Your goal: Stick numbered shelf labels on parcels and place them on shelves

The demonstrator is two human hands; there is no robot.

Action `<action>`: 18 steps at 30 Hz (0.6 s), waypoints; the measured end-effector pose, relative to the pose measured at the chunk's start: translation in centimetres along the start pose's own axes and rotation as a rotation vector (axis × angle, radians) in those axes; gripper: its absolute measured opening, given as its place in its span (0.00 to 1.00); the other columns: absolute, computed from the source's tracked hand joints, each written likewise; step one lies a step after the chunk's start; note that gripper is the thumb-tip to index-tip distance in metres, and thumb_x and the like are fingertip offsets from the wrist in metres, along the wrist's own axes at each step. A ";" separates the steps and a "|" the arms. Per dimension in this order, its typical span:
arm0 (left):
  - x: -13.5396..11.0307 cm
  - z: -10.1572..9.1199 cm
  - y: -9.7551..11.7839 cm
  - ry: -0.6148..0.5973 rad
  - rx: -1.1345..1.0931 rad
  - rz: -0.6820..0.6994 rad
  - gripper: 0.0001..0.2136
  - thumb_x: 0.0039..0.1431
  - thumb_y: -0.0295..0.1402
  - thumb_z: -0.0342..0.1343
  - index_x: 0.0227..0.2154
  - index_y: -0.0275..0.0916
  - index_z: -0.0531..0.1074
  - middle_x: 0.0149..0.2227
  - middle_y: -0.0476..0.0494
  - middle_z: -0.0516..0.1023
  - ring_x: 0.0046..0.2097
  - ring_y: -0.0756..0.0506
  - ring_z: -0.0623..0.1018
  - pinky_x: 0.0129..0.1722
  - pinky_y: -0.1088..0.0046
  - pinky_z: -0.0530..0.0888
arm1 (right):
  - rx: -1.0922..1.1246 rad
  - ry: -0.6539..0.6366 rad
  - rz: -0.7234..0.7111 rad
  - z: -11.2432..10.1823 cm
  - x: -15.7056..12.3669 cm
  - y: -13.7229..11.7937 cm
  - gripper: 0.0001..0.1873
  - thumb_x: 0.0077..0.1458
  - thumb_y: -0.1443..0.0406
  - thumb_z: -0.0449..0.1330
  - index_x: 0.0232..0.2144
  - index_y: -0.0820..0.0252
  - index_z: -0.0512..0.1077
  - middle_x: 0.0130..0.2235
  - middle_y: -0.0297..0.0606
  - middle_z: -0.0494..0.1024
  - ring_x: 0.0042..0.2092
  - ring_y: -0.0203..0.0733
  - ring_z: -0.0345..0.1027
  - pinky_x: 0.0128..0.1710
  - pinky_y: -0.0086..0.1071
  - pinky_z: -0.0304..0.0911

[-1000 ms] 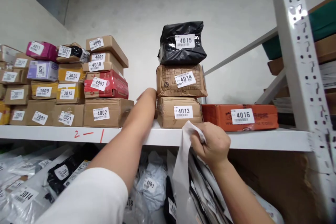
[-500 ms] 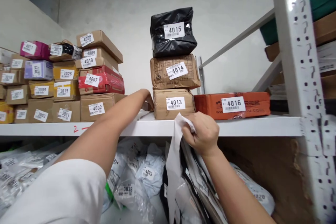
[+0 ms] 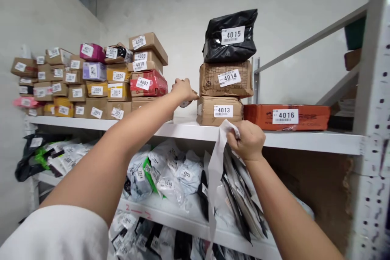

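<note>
My left hand [image 3: 183, 91] is raised above the upper shelf, just left of the stacked parcels. Its fingers are bent and point right, and a small dark and greyish thing shows under them, too hidden to name. My right hand [image 3: 248, 140] is closed in a fist at the shelf's front edge, gripping a long strip of white paper [image 3: 215, 174] that hangs down. Behind the hands stand a cardboard box labelled 4013 [image 3: 210, 111], a brown parcel labelled 4014 [image 3: 210, 81] and a black-wrapped parcel labelled 4015 [image 3: 213, 44]. To their right lies an orange box labelled 4016 [image 3: 256, 118].
Several stacked, numbered boxes fill the left of the upper shelf [image 3: 313, 138], including a red box [image 3: 158, 83]. On the shelf below are bagged parcels [image 3: 190, 166] and thin upright packets [image 3: 240, 195]. A perforated metal post [image 3: 373, 138] stands at the right.
My left hand has come up from low beside box 4013 to above the shelf. The view has shifted left and takes in more of the lower shelves. My right hand keeps hold of the paper strip.
</note>
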State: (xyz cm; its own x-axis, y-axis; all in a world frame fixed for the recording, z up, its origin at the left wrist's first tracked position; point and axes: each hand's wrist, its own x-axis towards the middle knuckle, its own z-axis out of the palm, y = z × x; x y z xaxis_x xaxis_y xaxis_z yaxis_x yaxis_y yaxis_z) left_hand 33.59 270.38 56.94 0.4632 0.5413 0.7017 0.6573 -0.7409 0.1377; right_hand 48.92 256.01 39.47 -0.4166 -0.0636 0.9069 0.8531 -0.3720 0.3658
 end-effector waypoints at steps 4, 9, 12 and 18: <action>-4.1 -5.4 -1.3 -0.081 -0.092 -0.001 0.35 0.48 0.49 0.57 0.55 0.31 0.61 0.50 0.30 0.71 0.47 0.35 0.75 0.41 0.64 0.73 | 0.086 -0.065 0.086 -0.7 0.1 -0.4 0.03 0.49 0.68 0.55 0.24 0.57 0.66 0.23 0.36 0.69 0.27 0.43 0.62 0.28 0.34 0.54; -11.4 -8.9 -3.6 -0.056 -0.083 0.311 0.25 0.51 0.40 0.59 0.52 0.39 0.64 0.47 0.38 0.73 0.46 0.38 0.74 0.38 0.64 0.72 | 0.439 0.031 0.413 -3.3 0.3 -3.9 0.11 0.46 0.74 0.50 0.27 0.57 0.70 0.29 0.36 0.74 0.30 0.42 0.67 0.30 0.33 0.60; -16.3 -8.4 -4.6 0.082 0.058 0.700 0.17 0.54 0.32 0.57 0.48 0.43 0.66 0.56 0.38 0.66 0.56 0.36 0.67 0.46 0.61 0.70 | 0.755 -0.102 0.648 -4.7 0.7 -7.3 0.12 0.50 0.68 0.53 0.37 0.57 0.72 0.33 0.35 0.76 0.28 0.39 0.67 0.27 0.31 0.61; -22.5 -3.8 -7.5 0.218 0.230 1.435 0.13 0.63 0.24 0.45 0.40 0.52 0.67 0.58 0.56 0.67 0.52 0.48 0.69 0.53 0.64 0.69 | 1.263 -0.269 0.834 -5.7 1.4 -11.7 0.41 0.57 0.37 0.35 0.52 0.59 0.66 0.41 0.44 0.78 0.41 0.52 0.73 0.34 0.42 0.70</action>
State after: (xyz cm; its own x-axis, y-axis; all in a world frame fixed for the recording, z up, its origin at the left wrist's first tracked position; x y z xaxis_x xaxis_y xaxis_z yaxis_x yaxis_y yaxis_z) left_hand 15.96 262.23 42.77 0.7033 -0.6727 0.2298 -0.1913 -0.4905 -0.8502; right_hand 36.56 254.96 35.30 0.2489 0.3673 0.8962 0.5664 0.6954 -0.4423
